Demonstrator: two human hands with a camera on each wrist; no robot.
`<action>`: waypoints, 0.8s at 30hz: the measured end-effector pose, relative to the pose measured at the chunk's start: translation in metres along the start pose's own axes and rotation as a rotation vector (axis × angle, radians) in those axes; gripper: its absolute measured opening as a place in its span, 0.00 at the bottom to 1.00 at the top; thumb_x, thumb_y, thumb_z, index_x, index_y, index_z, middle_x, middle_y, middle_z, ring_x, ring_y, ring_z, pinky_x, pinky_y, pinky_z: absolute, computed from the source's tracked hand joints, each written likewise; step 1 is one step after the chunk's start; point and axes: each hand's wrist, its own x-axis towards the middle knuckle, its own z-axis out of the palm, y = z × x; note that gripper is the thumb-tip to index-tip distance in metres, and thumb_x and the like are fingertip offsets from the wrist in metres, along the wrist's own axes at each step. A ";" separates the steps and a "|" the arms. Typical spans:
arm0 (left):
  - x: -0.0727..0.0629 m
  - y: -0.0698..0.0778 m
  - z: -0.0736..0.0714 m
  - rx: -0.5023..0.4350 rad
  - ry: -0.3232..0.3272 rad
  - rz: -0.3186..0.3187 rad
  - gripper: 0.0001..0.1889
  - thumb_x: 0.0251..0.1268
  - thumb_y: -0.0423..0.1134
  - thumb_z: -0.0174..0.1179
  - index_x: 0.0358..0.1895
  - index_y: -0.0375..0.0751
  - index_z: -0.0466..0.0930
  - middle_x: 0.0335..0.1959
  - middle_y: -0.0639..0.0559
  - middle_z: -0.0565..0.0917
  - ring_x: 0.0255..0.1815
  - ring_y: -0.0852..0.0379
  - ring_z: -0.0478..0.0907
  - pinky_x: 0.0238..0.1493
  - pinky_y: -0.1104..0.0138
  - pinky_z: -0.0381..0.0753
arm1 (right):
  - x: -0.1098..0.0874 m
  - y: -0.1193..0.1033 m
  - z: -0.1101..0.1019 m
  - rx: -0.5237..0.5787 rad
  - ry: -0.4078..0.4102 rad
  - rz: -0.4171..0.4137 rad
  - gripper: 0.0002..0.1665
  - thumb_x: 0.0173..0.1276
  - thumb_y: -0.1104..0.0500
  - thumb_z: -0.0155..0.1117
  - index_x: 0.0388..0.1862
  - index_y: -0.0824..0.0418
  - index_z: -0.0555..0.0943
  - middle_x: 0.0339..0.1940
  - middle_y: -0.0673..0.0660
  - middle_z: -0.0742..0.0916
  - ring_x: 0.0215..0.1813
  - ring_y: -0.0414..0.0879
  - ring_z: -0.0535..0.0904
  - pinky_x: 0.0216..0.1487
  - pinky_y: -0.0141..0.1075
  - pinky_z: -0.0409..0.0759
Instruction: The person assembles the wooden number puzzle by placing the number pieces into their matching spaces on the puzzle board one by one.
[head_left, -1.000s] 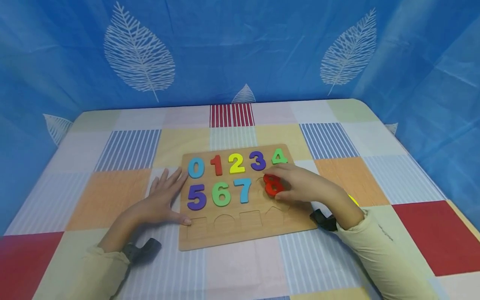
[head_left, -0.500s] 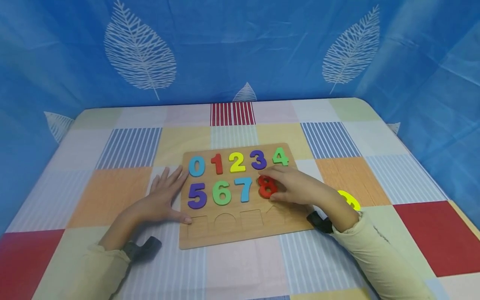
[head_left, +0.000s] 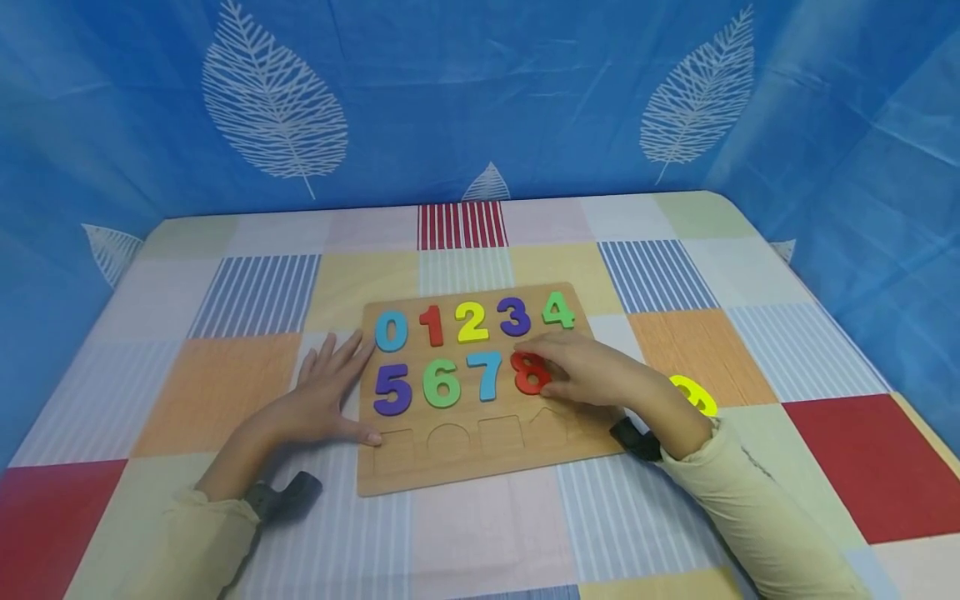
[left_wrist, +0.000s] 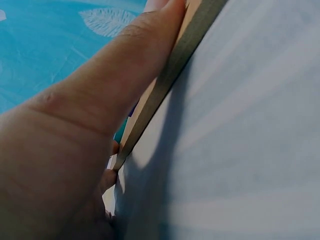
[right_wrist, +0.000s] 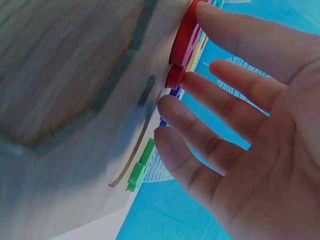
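A wooden number board (head_left: 457,467) lies on the table with coloured numbers 0 to 7 standing in its two upper rows. At the right of the second row is a red number 8 (head_left: 528,375). My right hand (head_left: 592,367) pinches it between thumb and fingertips. The right wrist view shows the thumb on one end of the red 8 (right_wrist: 185,40) and a finger at the other. My left hand (head_left: 318,408) rests with spread, fairly straight fingers along the board's left edge, thumb near the lower left. In the left wrist view that thumb (left_wrist: 125,65) touches the board's edge.
A yellow number piece (head_left: 693,395), partly hidden by my right forearm, lies on the cloth right of the board. Shallow outlined recesses (head_left: 448,446) run along the board's lower row. A patchwork cloth (head_left: 262,292) covers the table, and a blue leaf-print curtain (head_left: 487,100) hangs behind.
My right hand has moved slightly left with the red 8, which now sits flatter beside the 7. The yellow piece shows more beside the forearm. My left hand stays on the board's edge.
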 end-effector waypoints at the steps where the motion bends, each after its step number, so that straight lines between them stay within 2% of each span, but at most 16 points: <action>1: 0.001 0.000 0.000 0.001 -0.003 0.010 0.65 0.33 0.66 0.67 0.73 0.42 0.37 0.74 0.39 0.35 0.71 0.36 0.20 0.65 0.40 0.22 | -0.001 0.000 0.001 0.002 0.000 0.007 0.35 0.56 0.58 0.68 0.63 0.61 0.69 0.60 0.58 0.77 0.64 0.54 0.69 0.63 0.48 0.68; 6: 0.002 -0.001 0.000 -0.006 0.000 0.051 0.65 0.34 0.65 0.68 0.73 0.40 0.37 0.73 0.37 0.35 0.70 0.33 0.21 0.64 0.39 0.22 | -0.005 0.002 0.000 0.000 0.018 0.034 0.36 0.56 0.59 0.67 0.64 0.62 0.67 0.63 0.59 0.74 0.66 0.55 0.67 0.63 0.48 0.68; 12: 0.000 -0.005 0.001 -0.015 0.013 0.038 0.64 0.35 0.65 0.67 0.73 0.42 0.37 0.73 0.37 0.36 0.70 0.32 0.21 0.64 0.38 0.21 | -0.021 0.019 -0.004 0.000 0.088 0.099 0.38 0.57 0.57 0.67 0.65 0.62 0.66 0.64 0.61 0.73 0.65 0.57 0.67 0.63 0.50 0.67; 20: 0.001 -0.006 0.003 -0.015 0.023 0.051 0.64 0.34 0.66 0.67 0.73 0.42 0.38 0.73 0.36 0.36 0.70 0.32 0.21 0.64 0.38 0.21 | -0.080 0.052 -0.001 0.017 0.102 0.231 0.35 0.59 0.56 0.64 0.65 0.64 0.66 0.64 0.66 0.72 0.65 0.62 0.64 0.63 0.57 0.62; 24: 0.001 -0.006 0.002 -0.004 0.022 0.056 0.65 0.34 0.66 0.67 0.73 0.41 0.38 0.73 0.36 0.36 0.70 0.31 0.22 0.64 0.38 0.22 | -0.109 0.060 -0.001 -0.005 0.101 0.248 0.37 0.57 0.56 0.66 0.64 0.66 0.66 0.63 0.68 0.72 0.63 0.64 0.65 0.61 0.59 0.63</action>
